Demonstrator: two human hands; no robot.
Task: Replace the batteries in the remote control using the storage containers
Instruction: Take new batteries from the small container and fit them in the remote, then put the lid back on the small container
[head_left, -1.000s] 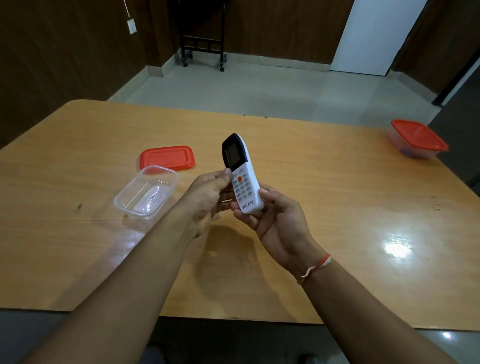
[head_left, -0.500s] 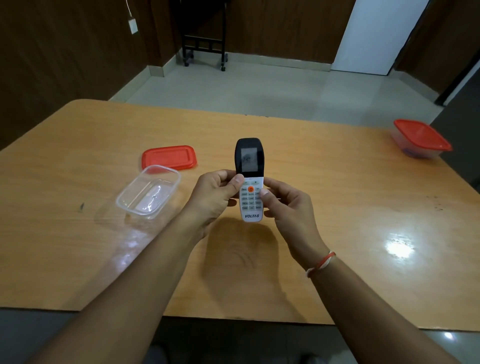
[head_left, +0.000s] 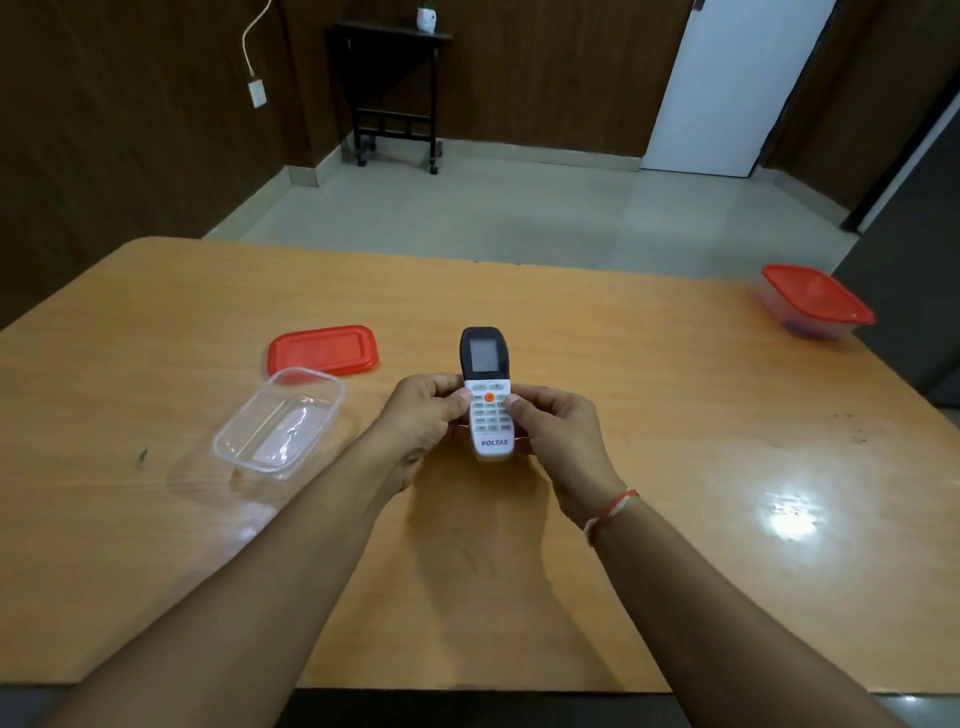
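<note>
Remote control (head_left: 489, 402) is being held above the table (head_left: 649, 415) near centre, button face up toward the camera. Long axis is running 12 to 6: dark display end pointing to 12, white end with the "VOLTAS" print pointing to 6, toward the person. It is sitting nearly straight, barely tilted.

Left hand (head_left: 423, 415) is gripping it from the 9 o'clock side, fingers curled behind, thumb pressing on the keypad edge. Right hand (head_left: 558, 428) is gripping from the 3 o'clock side the same way, thumb resting on the buttons. Both are closed around the lower white half; the display end is sticking out free. A red-and-white thread band (head_left: 610, 512) is sitting on the right wrist.

Clear container (head_left: 280, 421) is lying open at 9 o'clock from the remote, near the left hand; nothing visible inside. Its red lid (head_left: 322, 351) is lying flat just beyond it at 10 o'clock, the container's far rim overlapping it in view.

Second container (head_left: 815, 304), red lid on, is sitting well apart at 2 o'clock by the table's far right edge. Something dark is showing through its wall; cannot tell what.
</note>
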